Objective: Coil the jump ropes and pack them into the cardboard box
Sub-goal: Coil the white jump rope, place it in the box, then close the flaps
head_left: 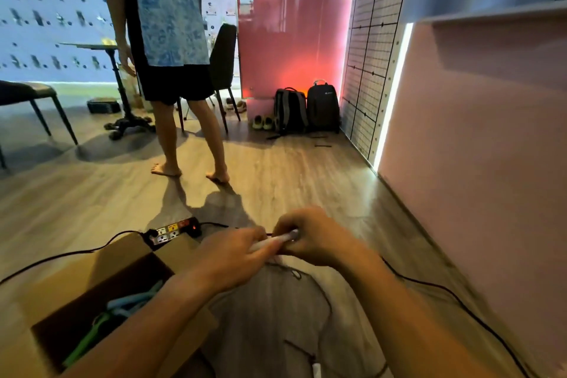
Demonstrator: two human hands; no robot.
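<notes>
Wood floor (276,187) lies under me. I see my left hand (233,255) and right hand (319,239), fingers curled round one white handle (276,241). Its thin rope (296,274) hangs below. Green ropes (89,337) lie in the box (122,252), left.

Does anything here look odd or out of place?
Mildly: a power strip lies on the floor right by the box, its black cable trailing across the floor. The left hand and right hand hold a white handle; nothing looks spilled or broken.
</notes>
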